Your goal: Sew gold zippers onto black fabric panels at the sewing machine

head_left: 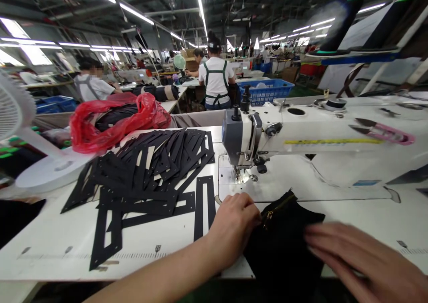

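A black fabric piece [284, 245] hangs over the table's front edge, below the sewing machine's needle area. Along its top runs a brass-coloured zipper with a gold zipper pull [268, 217]. My left hand [236, 225] is closed on the fabric's upper left edge, fingers curled beside the pull. At the right edge of the cloth is my right hand [357, 254], blurred, its fingers stretched out and touching or just over the fabric. The sewing machine [240, 138] stands behind the cloth, its presser foot [240, 176] apart from it.
Black slotted strips [147, 174] lie heaped on the white table at left; a single strip [203, 205] lies near my left hand. Behind are a red plastic bag [120, 118] and a white fan [40, 156]. Pink-handled snips [384, 131] rest on the machine. People work beyond.
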Motion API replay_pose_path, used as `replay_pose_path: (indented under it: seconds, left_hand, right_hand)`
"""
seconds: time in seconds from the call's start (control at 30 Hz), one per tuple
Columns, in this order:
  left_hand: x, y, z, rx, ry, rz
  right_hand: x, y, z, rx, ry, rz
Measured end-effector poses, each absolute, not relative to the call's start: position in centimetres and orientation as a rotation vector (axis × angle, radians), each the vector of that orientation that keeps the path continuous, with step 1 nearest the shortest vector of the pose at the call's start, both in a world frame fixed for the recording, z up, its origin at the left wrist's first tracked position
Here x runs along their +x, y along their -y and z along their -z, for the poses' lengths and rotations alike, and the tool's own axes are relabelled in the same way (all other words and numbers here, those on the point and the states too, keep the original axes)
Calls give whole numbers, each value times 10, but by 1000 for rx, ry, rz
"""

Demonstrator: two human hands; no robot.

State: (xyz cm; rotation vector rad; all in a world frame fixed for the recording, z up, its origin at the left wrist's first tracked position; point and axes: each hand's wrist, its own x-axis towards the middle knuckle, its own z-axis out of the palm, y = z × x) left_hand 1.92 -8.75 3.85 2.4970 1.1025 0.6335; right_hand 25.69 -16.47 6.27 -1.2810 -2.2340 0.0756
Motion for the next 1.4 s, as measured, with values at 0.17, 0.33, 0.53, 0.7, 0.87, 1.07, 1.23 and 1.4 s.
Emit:
replay_pose_path:
  seconds: [0.17,0.33,0.53,0.7,0.87,1.07,1.23,1.4]
  left_hand:
    - [11,96,-41,2681,-1102,-469]
    - [9,90,-40,2798,-1020,-445]
    - [5,90,-41,2714,-1037,-497]
    - [3,94,-41,2735,-1036,-453]
    - [2,92,-38,2924,-964,-485]
    - [-1,96,-37,2927,-925,-482]
    - [-6,97,-48,2861,-953,-488]
    - [-4,87,-79,2652,-1064,-632]
  right_hand:
    - [249,101,-86,-1454,2052,-667]
    - [251,108,-94,-1541,2190,-1190]
    - [252,97,-54,-1258,2489,-372]
    - [249,85,-38,-1243,2443,-379]
    - [243,91,-46,-1153,2597,-35]
    - [245,106,-38,-1114,2526,-108]
    - [244,113,-55,-1111,2483,-161]
    - [256,110,-96,-1232,2438,105]
